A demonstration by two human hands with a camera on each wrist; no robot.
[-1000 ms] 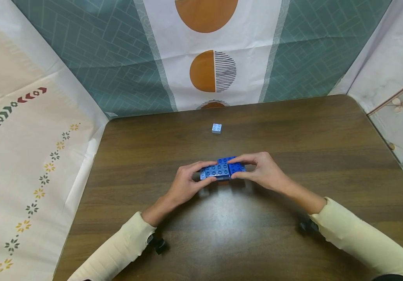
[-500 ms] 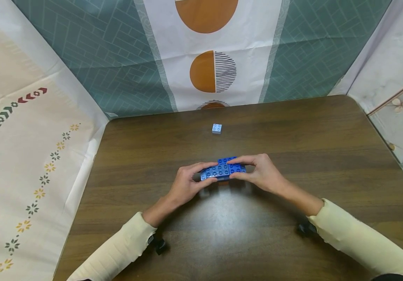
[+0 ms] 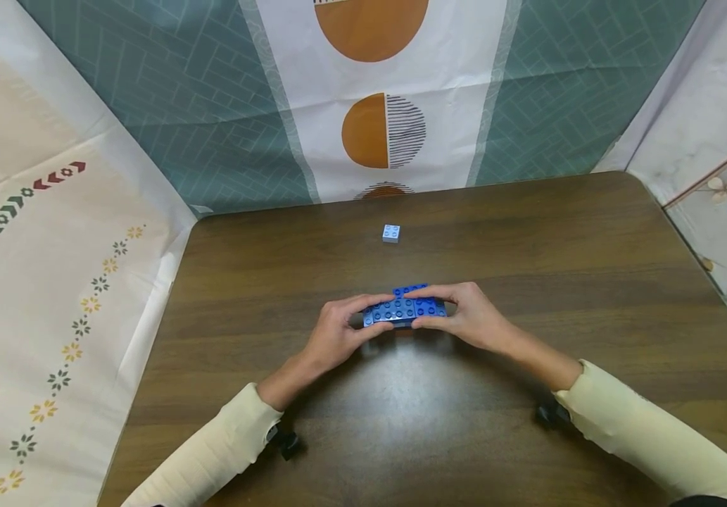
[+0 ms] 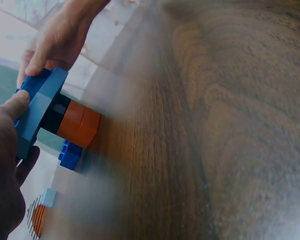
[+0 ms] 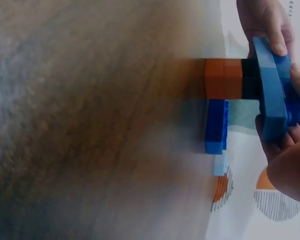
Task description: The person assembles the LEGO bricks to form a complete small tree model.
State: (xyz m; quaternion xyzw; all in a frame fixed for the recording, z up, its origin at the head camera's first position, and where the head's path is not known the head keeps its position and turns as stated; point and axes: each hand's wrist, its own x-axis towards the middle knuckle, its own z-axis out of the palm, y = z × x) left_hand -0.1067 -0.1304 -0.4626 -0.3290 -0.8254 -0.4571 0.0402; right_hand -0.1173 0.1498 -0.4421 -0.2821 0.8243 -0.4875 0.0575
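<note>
A T-shaped toy-brick build (image 3: 395, 315) is at mid-table, a long blue studded top over a narrow stem. In the right wrist view, the stem shows stacked orange bricks (image 5: 223, 79) at the tabletop and a dark blue brick (image 5: 250, 79) above. My left hand (image 3: 336, 327) pinches the left end of the long top, thumb in front and fingers behind. Toward the right end, my right hand (image 3: 477, 317) grips it the same way, covering part of the blue top brick (image 3: 428, 308).
Behind the build, a loose blue brick (image 5: 216, 127) lies on the wooden table (image 3: 274, 260). Farther back sits a small light-blue brick (image 3: 391, 234). A patterned cloth (image 3: 452, 84) hangs beyond the far edge.
My right hand has slid slightly left and nearer along the build. The right-hand top brick now looks level with its neighbour. The left hand has barely moved.
</note>
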